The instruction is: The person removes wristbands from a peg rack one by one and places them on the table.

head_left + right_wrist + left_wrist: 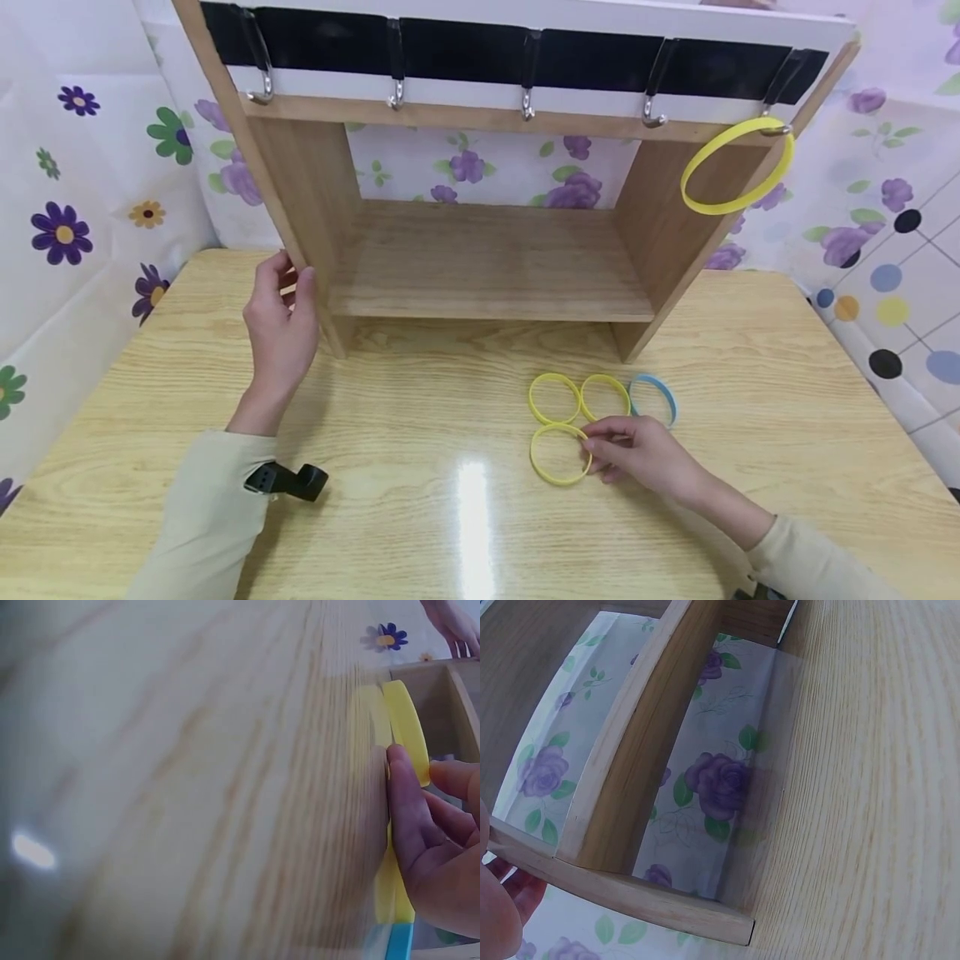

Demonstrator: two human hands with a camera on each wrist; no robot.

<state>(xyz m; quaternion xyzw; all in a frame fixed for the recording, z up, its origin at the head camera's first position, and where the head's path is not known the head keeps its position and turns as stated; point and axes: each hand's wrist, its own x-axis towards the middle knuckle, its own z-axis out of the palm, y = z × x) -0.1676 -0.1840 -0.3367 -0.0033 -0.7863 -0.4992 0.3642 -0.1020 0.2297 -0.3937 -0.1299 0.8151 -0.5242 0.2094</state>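
My left hand [283, 329] grips the front edge of the left side panel of a wooden shelf rack [487, 258], its thumb on the near side and fingers round the outer side. On the table in front of the rack, my right hand [645, 457] pinches the right side of a yellow ring [561, 482] between thumb and fingers. That ring is close over the tabletop in the right wrist view. Just behind it lie two more yellow rings, one at left [555, 377] and one in the middle [604, 377], and a blue ring [670, 398] at right.
Several metal hooks line the rack's black-and-white top board [465, 54]. From the rightmost hook [776, 130] hangs another yellow ring [712, 208]. Flower-patterned sheeting [90, 167] covers the walls behind and beside the wooden table [397, 517].
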